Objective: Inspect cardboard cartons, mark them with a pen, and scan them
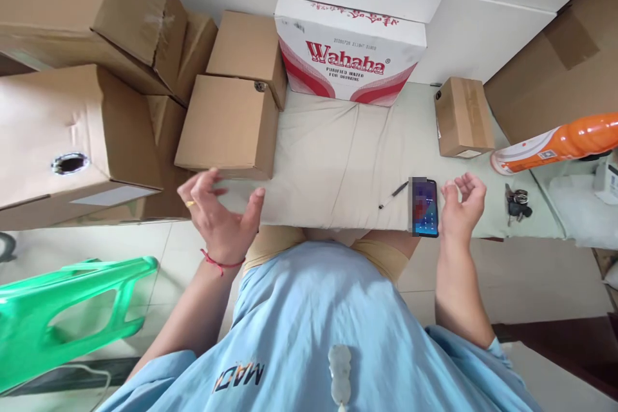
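My left hand [219, 209] hovers open, fingers spread, just in front of a medium cardboard box [226, 125] on the cloth-covered low surface [338, 161]. A ring and a red wrist cord show on it. My right hand [462, 203] is open with loosely curled fingers and holds nothing. It sits right beside a phone [425, 207] with a lit screen lying on the cloth. A pen [393, 195] lies left of the phone. A small cardboard box [463, 117] stands behind my right hand.
A white and red water carton [350, 51] stands at the back. Large cardboard boxes [62, 135] pile up at left. Keys [517, 201] and an orange bottle [555, 143] lie at right. A green plastic stool [62, 309] lies on the floor at lower left.
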The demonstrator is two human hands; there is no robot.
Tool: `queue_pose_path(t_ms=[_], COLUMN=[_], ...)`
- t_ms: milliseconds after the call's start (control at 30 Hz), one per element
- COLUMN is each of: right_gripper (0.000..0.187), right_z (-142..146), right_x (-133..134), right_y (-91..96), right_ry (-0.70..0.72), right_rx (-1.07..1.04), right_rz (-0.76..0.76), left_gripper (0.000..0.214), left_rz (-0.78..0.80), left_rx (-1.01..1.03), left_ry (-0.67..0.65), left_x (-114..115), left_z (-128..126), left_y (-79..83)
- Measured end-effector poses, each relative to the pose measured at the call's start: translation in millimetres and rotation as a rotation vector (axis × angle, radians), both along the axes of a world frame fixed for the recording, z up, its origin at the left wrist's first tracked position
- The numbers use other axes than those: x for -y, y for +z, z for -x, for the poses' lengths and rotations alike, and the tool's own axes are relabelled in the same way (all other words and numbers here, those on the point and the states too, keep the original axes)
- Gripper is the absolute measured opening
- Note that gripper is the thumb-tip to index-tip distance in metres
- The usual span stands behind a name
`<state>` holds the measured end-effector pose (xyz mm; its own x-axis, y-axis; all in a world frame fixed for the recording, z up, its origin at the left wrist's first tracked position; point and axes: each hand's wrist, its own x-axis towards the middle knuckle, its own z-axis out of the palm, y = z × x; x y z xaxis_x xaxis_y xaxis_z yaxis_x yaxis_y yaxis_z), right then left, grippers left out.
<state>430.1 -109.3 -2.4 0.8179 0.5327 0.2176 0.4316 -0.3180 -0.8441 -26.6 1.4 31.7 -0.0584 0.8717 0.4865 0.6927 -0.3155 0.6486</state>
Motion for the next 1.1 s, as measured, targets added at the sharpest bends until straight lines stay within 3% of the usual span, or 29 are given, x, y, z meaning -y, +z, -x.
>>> queue_pose_path(t_ms=[167,333,633,733,833,967,1100], right_gripper=[0.050,0.043,0.034,0.033,0.032,0.030,0.029], right_z=[60.9,81.2,91.4,97.9,104.4,110.2,113.0], right_x=[34.3,50.8,36.5,31.5,31.6,36.8,42.1], right_y=[-2.9,-0.4,-4.7,-7.2,-8.5,-9.0,-10.5], right_ry=[-0.109,-0.072,0.042,0.108,0.157,0.181,0.184], right_rx=[-0.211,-0.300,-0.403,-0.442,-0.473,-0.491,-0.500], right_rz=[-0.158,-0.128,-0.131,-0.121,-0.100,-0.075,-0.055], left_gripper=[0.102,0.104,0.105,0.091,0.078,0.095,0.093], left_rz=[0.115,0.388,0.514,0.531,0.548,0.507,0.525], left_rx=[-0.140,-0.158,-0.295,-0.369,-0.423,-0.370,-0.314], left_ry=[0.040,0.215,0.429,0.524,0.510,0.429,0.395], left_x=[-54.7,-85.6,-88.3,-88.3,-83.2,-73.5,-73.1], left_z=[-8.6,-33.8,-24.4,-23.6,-26.1,-25.6,-12.8], left_y=[16.6,33.3,61.7,68.1,65.1,50.2,44.8])
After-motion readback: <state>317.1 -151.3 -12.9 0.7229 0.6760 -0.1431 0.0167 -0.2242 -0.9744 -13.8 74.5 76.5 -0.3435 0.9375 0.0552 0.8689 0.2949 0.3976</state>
